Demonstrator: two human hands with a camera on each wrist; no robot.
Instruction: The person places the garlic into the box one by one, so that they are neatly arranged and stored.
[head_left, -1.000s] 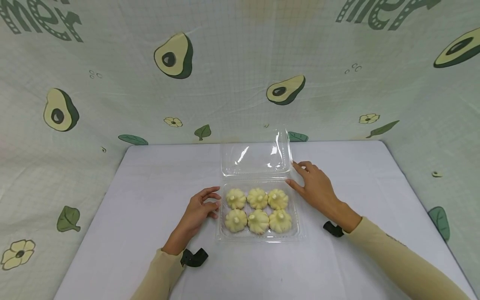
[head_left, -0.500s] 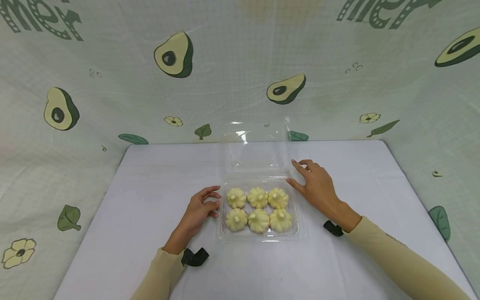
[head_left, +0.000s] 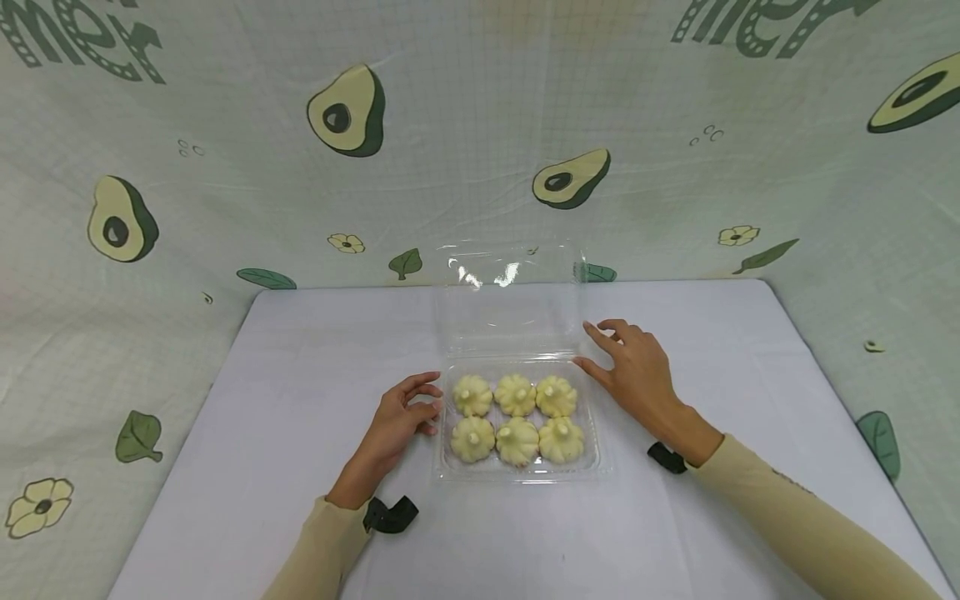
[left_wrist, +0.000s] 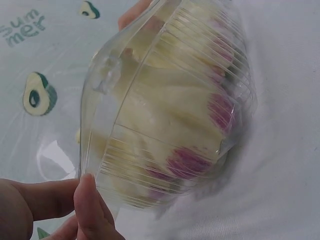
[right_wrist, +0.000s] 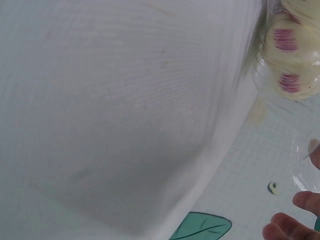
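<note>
A clear plastic clamshell box point(head_left: 517, 475) lies on the white table with its lid point(head_left: 510, 321) raised at the back. Several pale garlic bulbs point(head_left: 517, 442) sit in two rows in its base, stems up. Purple patches mark their sides in the left wrist view. My left hand point(head_left: 397, 421) is at the box's left side; the left wrist view has its thumb and a finger pinching the rim point(left_wrist: 84, 165). My right hand point(head_left: 633, 371) stays beside the back right corner, fingers spread, thumb tip near the hinge. Whether that thumb touches the plastic, I cannot tell.
White cloth covers the table point(head_left: 315, 333). Behind it and at both sides hangs a pale curtain point(head_left: 465, 125) printed with avocados and leaves. A black wrist mount point(head_left: 392, 515) sits below the left hand, another mount point(head_left: 666, 457) by the right.
The lid has swung up and back, away from the right fingertips that were at its edge. Both hands and the garlic bulbs have stayed nearly still.
</note>
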